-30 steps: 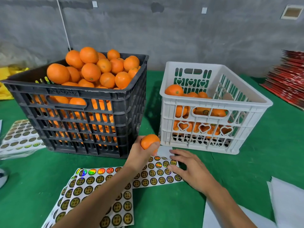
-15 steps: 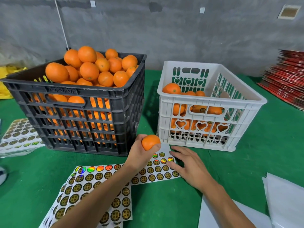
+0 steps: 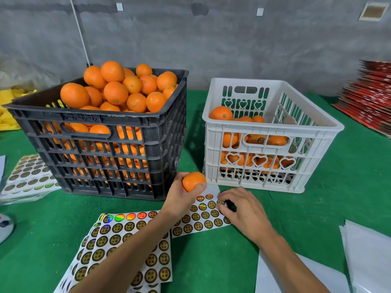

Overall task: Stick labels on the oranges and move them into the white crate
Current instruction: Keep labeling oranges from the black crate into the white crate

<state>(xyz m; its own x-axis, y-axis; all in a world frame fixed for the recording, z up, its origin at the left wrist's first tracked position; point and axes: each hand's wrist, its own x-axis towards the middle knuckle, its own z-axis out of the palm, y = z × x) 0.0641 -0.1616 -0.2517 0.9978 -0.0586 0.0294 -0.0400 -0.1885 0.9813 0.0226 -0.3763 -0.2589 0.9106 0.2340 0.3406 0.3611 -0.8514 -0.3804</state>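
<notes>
My left hand grips an orange just above the label sheet, in front of the gap between the two crates. My right hand rests on that sheet's right end, its fingertips curled and pinching a round gold-and-black label. The white crate stands at the right, partly filled with oranges. A black crate at the left is heaped with oranges.
More label sheets lie fanned under my left forearm, and another stack sits left of the black crate. Blank white backing sheets lie at the lower right. Red flat boxes are stacked at the far right on the green table.
My right hand's fingers went from spread flat on the sheet to curled, pinching a label at the sheet's right end. The left hand stays put with the orange.
</notes>
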